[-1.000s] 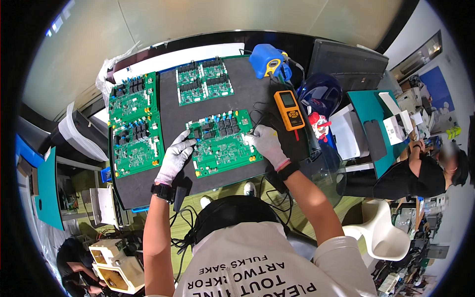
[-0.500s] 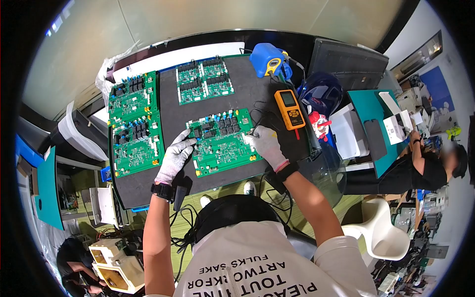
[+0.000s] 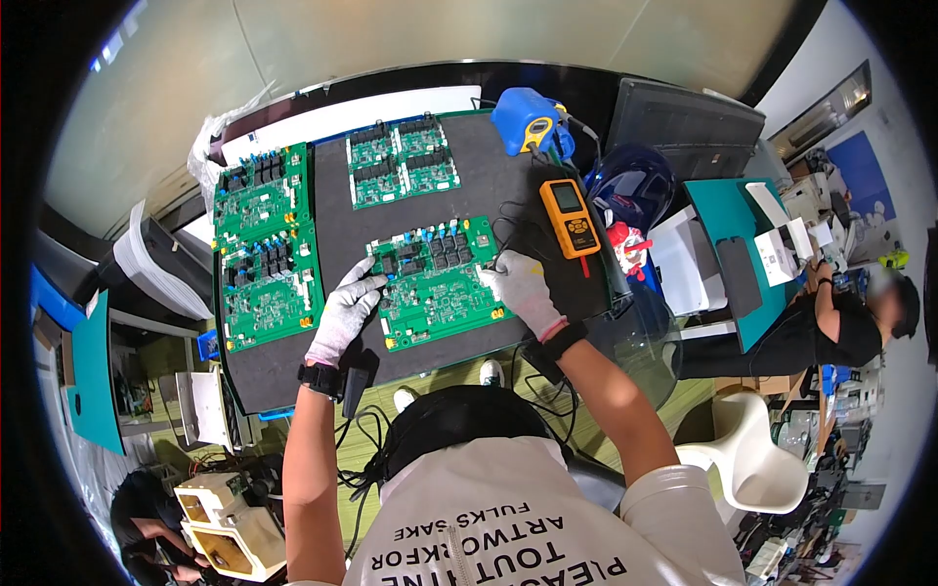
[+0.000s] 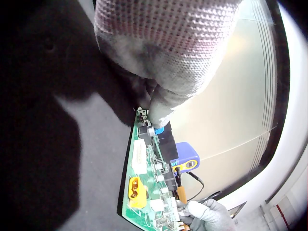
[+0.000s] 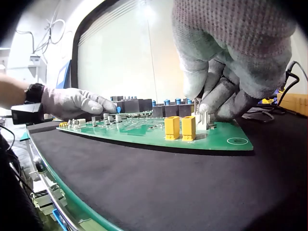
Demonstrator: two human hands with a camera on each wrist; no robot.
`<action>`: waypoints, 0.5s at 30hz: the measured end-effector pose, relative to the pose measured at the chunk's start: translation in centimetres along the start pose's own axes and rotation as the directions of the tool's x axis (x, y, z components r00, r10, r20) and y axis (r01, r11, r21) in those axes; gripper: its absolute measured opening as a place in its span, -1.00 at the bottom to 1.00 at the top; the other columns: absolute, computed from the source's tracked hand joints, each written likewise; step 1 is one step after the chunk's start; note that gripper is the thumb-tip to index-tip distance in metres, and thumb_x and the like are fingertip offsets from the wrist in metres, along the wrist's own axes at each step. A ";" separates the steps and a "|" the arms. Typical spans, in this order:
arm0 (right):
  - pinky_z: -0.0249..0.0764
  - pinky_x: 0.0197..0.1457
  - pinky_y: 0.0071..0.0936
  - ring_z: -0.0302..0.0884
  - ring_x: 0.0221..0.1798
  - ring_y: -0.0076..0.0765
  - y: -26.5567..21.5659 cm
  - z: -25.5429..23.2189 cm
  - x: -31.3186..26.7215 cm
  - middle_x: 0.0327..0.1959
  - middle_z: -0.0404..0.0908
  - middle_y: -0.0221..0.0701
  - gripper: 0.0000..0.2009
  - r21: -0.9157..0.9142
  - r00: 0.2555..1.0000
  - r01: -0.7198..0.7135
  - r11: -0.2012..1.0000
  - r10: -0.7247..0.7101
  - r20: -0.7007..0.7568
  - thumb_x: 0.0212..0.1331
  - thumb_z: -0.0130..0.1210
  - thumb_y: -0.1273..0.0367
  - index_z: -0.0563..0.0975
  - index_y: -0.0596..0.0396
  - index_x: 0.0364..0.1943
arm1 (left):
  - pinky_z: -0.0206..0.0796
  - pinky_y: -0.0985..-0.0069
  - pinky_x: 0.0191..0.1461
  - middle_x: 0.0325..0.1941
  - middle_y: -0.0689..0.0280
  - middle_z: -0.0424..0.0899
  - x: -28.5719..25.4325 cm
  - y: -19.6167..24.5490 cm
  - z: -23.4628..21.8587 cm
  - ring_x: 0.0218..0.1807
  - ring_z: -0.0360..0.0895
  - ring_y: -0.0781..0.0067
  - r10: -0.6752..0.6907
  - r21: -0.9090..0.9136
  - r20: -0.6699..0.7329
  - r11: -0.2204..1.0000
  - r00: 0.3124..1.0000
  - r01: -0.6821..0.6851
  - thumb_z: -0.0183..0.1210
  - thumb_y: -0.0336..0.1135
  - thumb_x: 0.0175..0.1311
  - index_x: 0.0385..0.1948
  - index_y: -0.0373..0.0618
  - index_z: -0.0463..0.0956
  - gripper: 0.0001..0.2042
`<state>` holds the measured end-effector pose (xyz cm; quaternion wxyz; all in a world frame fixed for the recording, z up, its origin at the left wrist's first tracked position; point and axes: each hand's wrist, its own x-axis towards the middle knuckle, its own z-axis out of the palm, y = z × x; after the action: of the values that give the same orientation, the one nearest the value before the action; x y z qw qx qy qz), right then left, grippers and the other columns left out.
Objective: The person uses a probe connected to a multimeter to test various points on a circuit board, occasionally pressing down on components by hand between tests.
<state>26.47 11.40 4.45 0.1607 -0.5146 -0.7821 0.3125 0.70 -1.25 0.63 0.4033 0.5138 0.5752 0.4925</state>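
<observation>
The green circuit board (image 3: 440,305) lies on the worktop (image 3: 332,190) between the hands: the left hand (image 3: 347,313), loosely extended, touches its left side; the right hand (image 3: 530,293) pinches at a white connector (image 5: 204,121). Careful work here likely means light steadying and a square, gentle pinch. The right wrist view reveals that pinch, masked from above; only the head view shows the orange handheld meter's (image 3: 569,217) keypad, beyond the right hand.

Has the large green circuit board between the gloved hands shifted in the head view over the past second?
No, no visible shift either way: the large green circuit board keeps its position against the smaller green four-section board panel beyond it.
</observation>
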 end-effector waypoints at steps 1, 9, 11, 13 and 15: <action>0.36 -0.38 -0.25 0.48 -0.43 0.00 -0.1 0.0 -0.1 -0.56 0.50 -0.12 -0.71 0.008 1.000 -0.003 1.000 0.003 -0.007 -0.12 0.18 0.22 0.47 0.20 -0.57 | 0.08 0.54 0.19 0.25 0.20 0.21 0.0 0.0 0.0 0.19 0.24 0.37 -0.009 0.006 0.005 1.000 1.000 0.009 0.08 -0.49 0.13 -0.15 -0.27 0.51 -0.77; 0.38 -0.32 -0.25 0.49 -0.37 -0.01 0.0 0.1 0.0 -0.49 0.52 -0.13 -0.71 0.030 1.000 -0.015 0.999 0.015 -0.018 -0.13 0.18 0.23 0.47 0.21 -0.53 | 0.13 0.61 0.13 0.23 0.16 0.24 0.1 -0.3 0.1 0.12 0.32 0.40 0.012 0.004 -0.012 1.000 1.000 -0.012 0.01 -0.58 0.14 -0.17 -0.27 0.51 -0.77; 0.38 -0.29 -0.25 0.49 -0.35 -0.02 -0.1 0.0 -0.1 -0.47 0.53 -0.13 -0.71 0.009 1.000 -0.015 1.000 0.015 -0.002 -0.13 0.18 0.23 0.48 0.21 -0.51 | 0.12 0.59 0.15 0.24 0.18 0.22 0.1 -0.5 0.1 0.13 0.30 0.40 0.002 -0.020 -0.007 1.000 1.000 -0.002 0.04 -0.53 0.14 -0.16 -0.26 0.51 -0.78; 0.38 -0.29 -0.25 0.49 -0.35 -0.01 -0.1 0.0 -0.1 -0.47 0.53 -0.13 -0.71 0.019 1.000 -0.006 1.000 0.006 -0.006 -0.13 0.18 0.22 0.48 0.21 -0.51 | 0.11 0.57 0.17 0.25 0.20 0.21 0.1 -0.5 0.1 0.15 0.28 0.41 -0.008 -0.043 -0.002 0.999 1.000 0.008 0.08 -0.49 0.15 -0.15 -0.24 0.51 -0.78; 0.39 -0.28 -0.25 0.50 -0.35 -0.01 0.0 0.0 -0.1 -0.47 0.53 -0.13 -0.70 0.030 1.000 0.004 1.000 -0.004 -0.009 -0.13 0.18 0.22 0.48 0.22 -0.50 | 0.13 0.61 0.13 0.23 0.17 0.24 0.0 0.0 0.2 0.11 0.33 0.40 0.024 0.010 -0.020 1.000 1.000 -0.023 0.01 -0.58 0.13 -0.17 -0.28 0.51 -0.77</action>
<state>26.48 11.25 4.46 0.1726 -0.5121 -0.7776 0.3214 0.92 -1.18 0.61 0.3891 0.5174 0.5756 0.4996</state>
